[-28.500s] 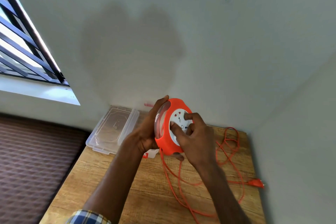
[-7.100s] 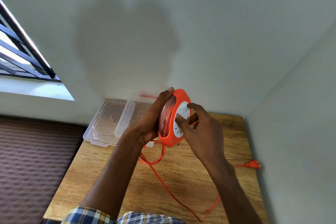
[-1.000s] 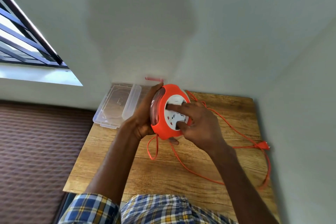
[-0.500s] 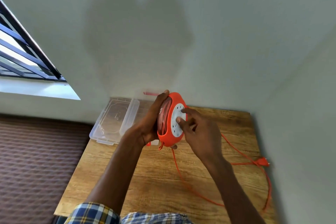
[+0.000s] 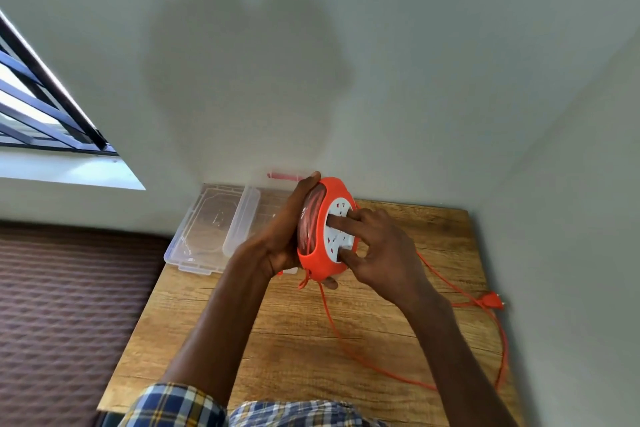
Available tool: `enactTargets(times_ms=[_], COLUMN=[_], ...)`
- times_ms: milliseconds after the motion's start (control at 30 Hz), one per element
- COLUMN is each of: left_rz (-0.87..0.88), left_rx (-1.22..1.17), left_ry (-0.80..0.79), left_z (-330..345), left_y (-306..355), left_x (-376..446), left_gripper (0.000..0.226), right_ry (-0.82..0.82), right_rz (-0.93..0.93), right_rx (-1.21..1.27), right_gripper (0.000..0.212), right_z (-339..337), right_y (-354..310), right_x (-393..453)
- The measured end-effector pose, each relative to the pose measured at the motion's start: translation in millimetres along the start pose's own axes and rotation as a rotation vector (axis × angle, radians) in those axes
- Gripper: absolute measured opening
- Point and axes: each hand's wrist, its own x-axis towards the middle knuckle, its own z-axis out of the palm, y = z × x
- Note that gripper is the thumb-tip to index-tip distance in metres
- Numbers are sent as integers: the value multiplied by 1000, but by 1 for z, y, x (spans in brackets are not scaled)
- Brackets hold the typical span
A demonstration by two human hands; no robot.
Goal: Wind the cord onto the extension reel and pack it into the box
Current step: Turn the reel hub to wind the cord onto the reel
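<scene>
An orange extension reel [image 5: 320, 255] with a white socket face is held upright above the wooden table [image 5: 298, 340]. My left hand [image 5: 287, 232] grips its clear back side. My right hand [image 5: 375, 248] presses fingers on the white socket disc. Wound orange cord shows inside the reel. Loose orange cord [image 5: 349, 347] hangs from the reel's bottom, runs across the table and loops at the right edge to the orange plug [image 5: 491, 301]. A clear plastic box [image 5: 263, 218] stands behind my left hand, mostly hidden.
The clear lid [image 5: 211, 229] lies at the table's back left corner, overhanging the edge. Walls close off the table at the back and right. A brown ribbed surface [image 5: 62, 305] lies lower on the left. A barred window [image 5: 38, 114] is at upper left.
Compared with 28.5 s ago, far less loose cord lies on the table. In the last second my right fingers shifted round on the socket disc and the trailing cord moved.
</scene>
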Motion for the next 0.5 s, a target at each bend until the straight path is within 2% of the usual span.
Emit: enactTargets(times_ms=[67,133,200,300,367,433,500], left_rz=[8,11,46,68,100,132,134], left_rx=[24,38,41,17,9,17,12], left_ry=[25,35,31,24,47,87,103], left_z=[2,2,0,-2,2,5,7], left_y=[1,2,5,6,4,1,-1], left_x=[0,-2,-7,-13,-14,-13,-13], left_gripper=[85,84,81,79,76,72,71], right_ry=[89,98,83,123,100,68,86], right_rz=[151,266,358,550,721,812,746], right_rx=[89,154,269,745,961,1011,891], right_gripper=[68,77,70,57,46,43,45], right_z=[5,8,8,9,9,9,11], right_y=[-11,-22,-29,-35,-41,-42,-41], right_x=[0,2,5,8,10,12,10])
